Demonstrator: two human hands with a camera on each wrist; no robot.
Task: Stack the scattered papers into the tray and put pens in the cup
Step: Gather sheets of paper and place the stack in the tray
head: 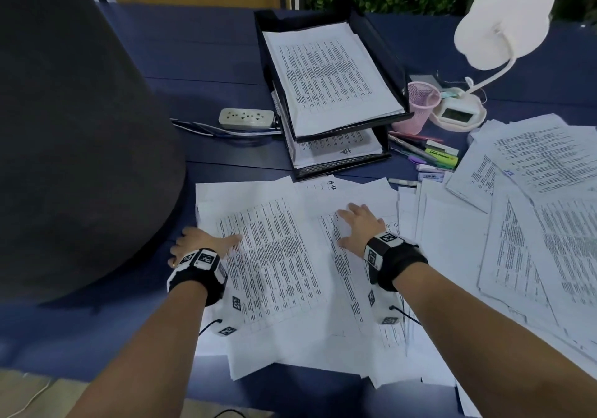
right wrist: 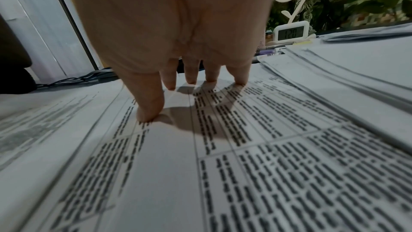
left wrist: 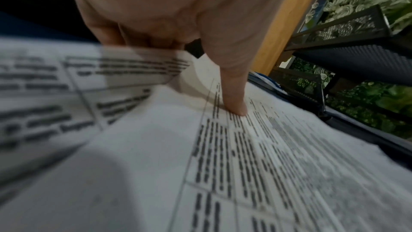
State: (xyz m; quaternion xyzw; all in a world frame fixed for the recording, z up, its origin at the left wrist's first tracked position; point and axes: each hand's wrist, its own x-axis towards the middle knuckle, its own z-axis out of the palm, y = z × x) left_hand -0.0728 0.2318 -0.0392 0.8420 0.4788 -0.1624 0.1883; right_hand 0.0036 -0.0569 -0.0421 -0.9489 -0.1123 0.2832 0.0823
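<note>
Printed papers (head: 277, 262) lie scattered over the blue desk in front of me. My left hand (head: 206, 241) holds the left edge of that bundle: the thumb (left wrist: 235, 105) presses on top and the fingers curl at the lifted edge. My right hand (head: 358, 227) rests flat on the neighbouring sheet (right wrist: 223, 147), fingers spread and straight. The black two-tier tray (head: 384, 46) stands behind, with sheets in both tiers. A pink mesh cup (head: 420, 104) sits at its right, with pens and highlighters (head: 423, 154) lying loose in front of it.
A big pile of papers (head: 533, 207) covers the right side of the desk. A large dark rounded object (head: 64, 127) fills the left. A power strip (head: 245, 117) with cables lies left of the tray. A white lamp (head: 504, 20) and clock (head: 455, 114) stand behind the cup.
</note>
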